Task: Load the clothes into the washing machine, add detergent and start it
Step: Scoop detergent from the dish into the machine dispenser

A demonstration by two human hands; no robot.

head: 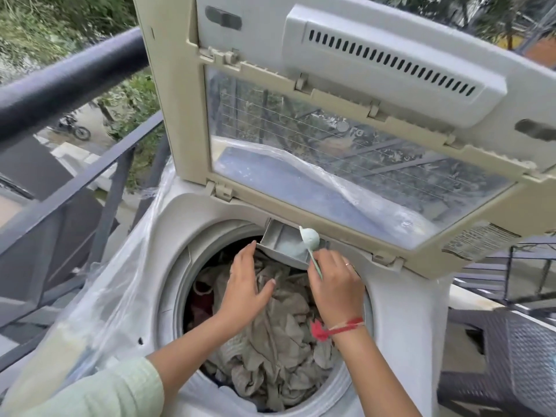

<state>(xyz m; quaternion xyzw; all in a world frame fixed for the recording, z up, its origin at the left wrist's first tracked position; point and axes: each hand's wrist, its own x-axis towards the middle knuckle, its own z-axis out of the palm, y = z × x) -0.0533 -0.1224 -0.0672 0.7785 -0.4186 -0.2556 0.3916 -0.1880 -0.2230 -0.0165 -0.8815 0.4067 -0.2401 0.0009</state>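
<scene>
The raised lid [391, 94] stands upright right behind your hands and fills the upper half of the view. A clear plastic cover [120, 281] hangs off the washer [400, 311] on its left side and bunches behind the lid's window. A dark railing [60, 85] runs along your left, with a parked bike [73, 127] on the ground beyond it. Dark mesh furniture [526, 341] sits to your right.

The tub is heaped with clothes [279, 341], mostly beige, with some dark red at the left edge. The drawer [279, 245] is pulled out over the tub's far rim, with pale powder lying in it.

Your left hand [243, 284] is flat, fingers straight. Its fingertips touch the drawer's near left corner and it holds nothing. Your right hand [334, 284] pinches the handle of a pale green scoop [310, 239]. The scoop's bowl is tipped over the drawer's right end, just above the powder. A red thread [340, 326] circles that wrist.

A logo [350, 129] shows reversed through the lid's window and seems to read LG. The printing on the sticker [478, 240] on the lid's right edge is too small to read.
</scene>
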